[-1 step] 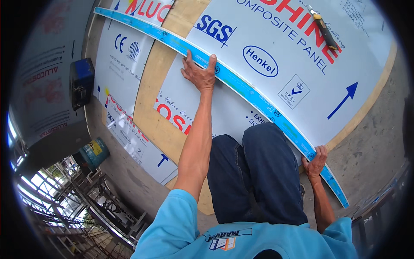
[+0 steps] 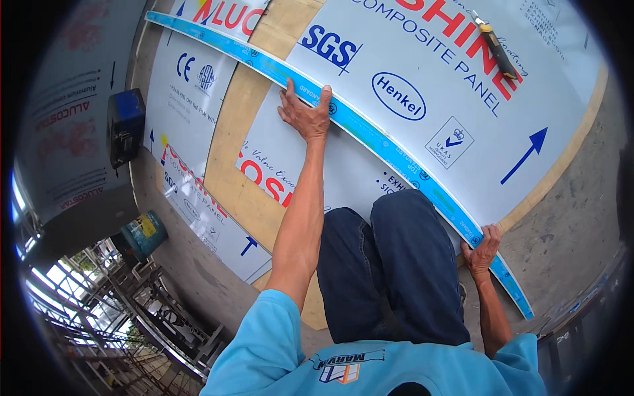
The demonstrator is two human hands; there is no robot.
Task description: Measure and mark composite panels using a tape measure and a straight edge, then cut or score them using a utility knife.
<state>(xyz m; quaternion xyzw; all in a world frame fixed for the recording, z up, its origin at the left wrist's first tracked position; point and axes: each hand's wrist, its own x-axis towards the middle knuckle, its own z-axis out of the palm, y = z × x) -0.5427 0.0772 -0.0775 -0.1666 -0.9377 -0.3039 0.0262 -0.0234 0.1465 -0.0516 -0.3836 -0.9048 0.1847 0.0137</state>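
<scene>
Red lettering [image 2: 456, 30] marks the panel [image 2: 442, 99], small print [image 2: 309, 90] the blue strip [image 2: 370, 134].

Blue strip [image 2: 371, 135] partly hidden beneath left hand [image 2: 309, 120] and right hand [image 2: 483, 252]

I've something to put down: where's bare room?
The grey printed panel is bare between the long blue-white strip, black-yellow knife and tan board edge. Crowded: the strip's near side, with left hand, right hand and dark-blue-trousered knees.

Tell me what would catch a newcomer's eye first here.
The long bright-blue strip comes first, crossing the printed panels, the left hand near its middle, the right hand near its lower end. Next, the cutter knife, lying at upper right.
</scene>
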